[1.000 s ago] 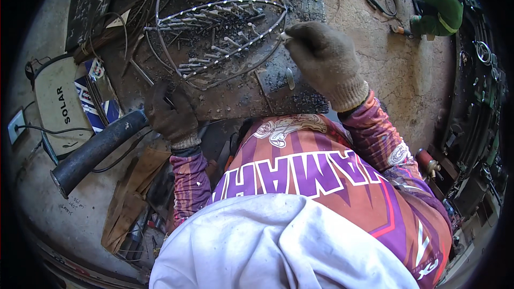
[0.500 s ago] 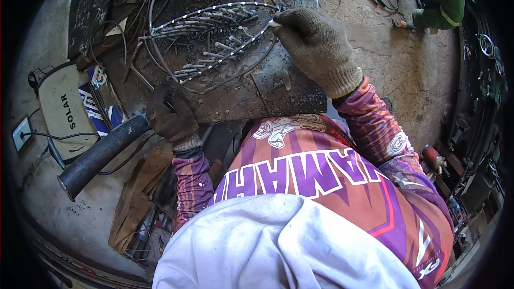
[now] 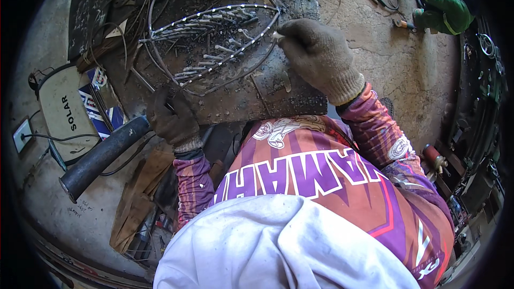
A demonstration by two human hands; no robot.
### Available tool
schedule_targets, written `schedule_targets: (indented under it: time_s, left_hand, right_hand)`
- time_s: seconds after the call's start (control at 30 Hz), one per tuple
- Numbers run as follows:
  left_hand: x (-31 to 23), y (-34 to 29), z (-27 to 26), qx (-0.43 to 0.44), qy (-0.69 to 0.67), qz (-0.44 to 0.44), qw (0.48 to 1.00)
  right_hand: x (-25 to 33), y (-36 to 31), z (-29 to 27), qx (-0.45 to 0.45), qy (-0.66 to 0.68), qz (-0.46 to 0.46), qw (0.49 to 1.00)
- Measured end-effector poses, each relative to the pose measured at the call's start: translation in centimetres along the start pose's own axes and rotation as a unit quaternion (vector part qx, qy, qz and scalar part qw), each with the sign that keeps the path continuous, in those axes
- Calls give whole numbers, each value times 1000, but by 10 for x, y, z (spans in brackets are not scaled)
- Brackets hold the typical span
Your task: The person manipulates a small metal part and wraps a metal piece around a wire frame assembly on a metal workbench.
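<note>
Shifted a bit: right hand (image 3: 320, 56) slid lower along wire frame (image 3: 211, 40) rim, left hand (image 3: 172, 119) barely moved.
Right glove pinching frame's right edge on scorched metal table (image 3: 278, 99); left fist closed around dark handle (image 3: 104, 155) at table's front edge.

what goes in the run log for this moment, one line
left hand: gloved, on bench edge | right hand: gloved, pinching wire ring frame rim | other person: crouched far right
</note>
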State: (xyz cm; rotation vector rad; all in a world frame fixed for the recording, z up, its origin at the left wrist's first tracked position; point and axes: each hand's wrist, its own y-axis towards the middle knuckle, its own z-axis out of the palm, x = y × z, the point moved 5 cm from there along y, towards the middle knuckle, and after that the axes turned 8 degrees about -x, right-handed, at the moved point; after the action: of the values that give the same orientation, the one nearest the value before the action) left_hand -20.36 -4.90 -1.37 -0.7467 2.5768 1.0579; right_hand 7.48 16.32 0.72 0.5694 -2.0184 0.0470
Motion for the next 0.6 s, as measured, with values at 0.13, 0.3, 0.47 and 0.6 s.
schedule_targets:
  time_s: [0.13,0.3,0.47,0.6]
  left_hand:
    - [-7,1,-1,7,15,-1,1000]
    - [-2,1,-3,1,19,22,1000]
    - [-1,0,-1,-15,11,10,1000]
    - [-1,-1,-2,-16,1,-1,1000]
  right_hand:
    - [1,5,-3,-41,27,-5,999]
    - [6,9,2,-40,18,-6,999]
    - [13,2,-4,-13,-30,-34,999]
    - [7,-14,-23,-53,1,10,999]
